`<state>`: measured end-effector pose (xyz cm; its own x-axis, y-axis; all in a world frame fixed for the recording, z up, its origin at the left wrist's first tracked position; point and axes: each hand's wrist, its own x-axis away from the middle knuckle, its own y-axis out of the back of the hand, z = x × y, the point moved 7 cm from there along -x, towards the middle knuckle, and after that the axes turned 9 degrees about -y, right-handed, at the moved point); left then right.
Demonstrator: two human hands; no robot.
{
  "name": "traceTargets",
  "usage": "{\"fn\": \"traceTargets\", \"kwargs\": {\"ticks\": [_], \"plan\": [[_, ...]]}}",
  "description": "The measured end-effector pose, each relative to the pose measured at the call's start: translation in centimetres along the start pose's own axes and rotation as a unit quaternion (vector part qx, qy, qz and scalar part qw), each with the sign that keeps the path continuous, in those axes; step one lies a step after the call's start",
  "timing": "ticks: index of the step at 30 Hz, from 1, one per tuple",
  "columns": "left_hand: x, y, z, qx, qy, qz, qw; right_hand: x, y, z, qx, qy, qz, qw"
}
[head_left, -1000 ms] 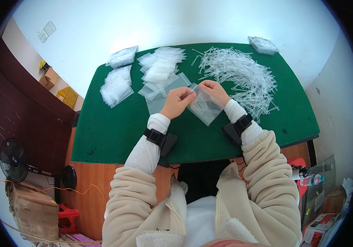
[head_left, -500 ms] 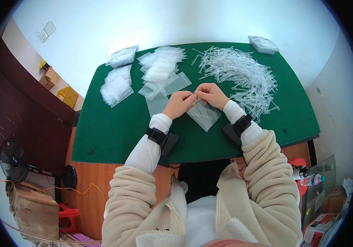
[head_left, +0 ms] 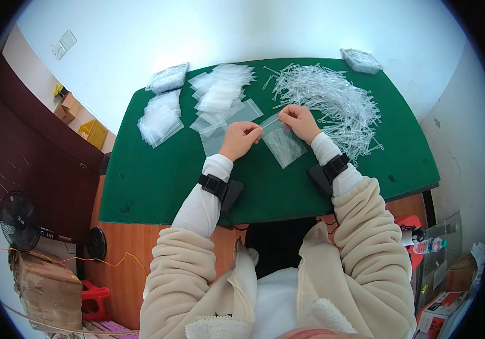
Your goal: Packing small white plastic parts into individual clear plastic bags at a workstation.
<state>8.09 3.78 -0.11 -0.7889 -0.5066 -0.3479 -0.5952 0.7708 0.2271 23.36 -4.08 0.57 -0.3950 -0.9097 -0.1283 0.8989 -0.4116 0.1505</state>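
Over the green-covered table (head_left: 169, 186), a small clear zip bag (head_left: 285, 149) with thin clear plastic sticks inside hangs by its upper edge. My left hand (head_left: 242, 140) is closed in a pinch at the bag's left top corner. At the other end of that edge, my right hand (head_left: 301, 122) pinches the bag between thumb and fingers. Just right of my right hand spreads a large loose pile of clear plastic sticks with looped ends (head_left: 333, 107). Flat empty zip bags (head_left: 222, 96) lie beyond my left hand.
Another stack of small bags (head_left: 161, 117) lies to the left. Filled clear packs sit at the far left corner (head_left: 168, 77) and far right corner (head_left: 362, 61). A black fan (head_left: 21, 220), a cardboard box (head_left: 47, 291) and a plastic bottle (head_left: 430, 246) are beside the table.
My hands have moved apart along the bag's top edge, the right one going up and right. The bag has shifted slightly away from me.
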Motion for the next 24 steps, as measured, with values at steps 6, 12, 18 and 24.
{"fn": "traceTargets", "kwargs": {"ticks": [6, 12, 18, 24], "plan": [[0.5, 0.1, -2.7, -0.279, -0.131, 0.002, 0.951, 2.4, -2.2, 4.2, 0.316, 0.222, -0.019, 0.922], [0.8, -0.9, -4.5, -0.32, -0.238, 0.019, 0.917, 3.7, -4.7, 5.7, 0.378, 0.302, 0.025, 0.875], [0.5, -0.6, -4.2, -0.322, -0.203, 0.008, 0.925, 3.2, -3.3, 5.7, 0.388, 0.293, 0.004, 0.874], [0.4, 0.0, -3.7, -0.309, -0.171, -0.013, 0.936, 2.3, -1.0, 4.9, 0.4, 0.263, -0.035, 0.877]]}}
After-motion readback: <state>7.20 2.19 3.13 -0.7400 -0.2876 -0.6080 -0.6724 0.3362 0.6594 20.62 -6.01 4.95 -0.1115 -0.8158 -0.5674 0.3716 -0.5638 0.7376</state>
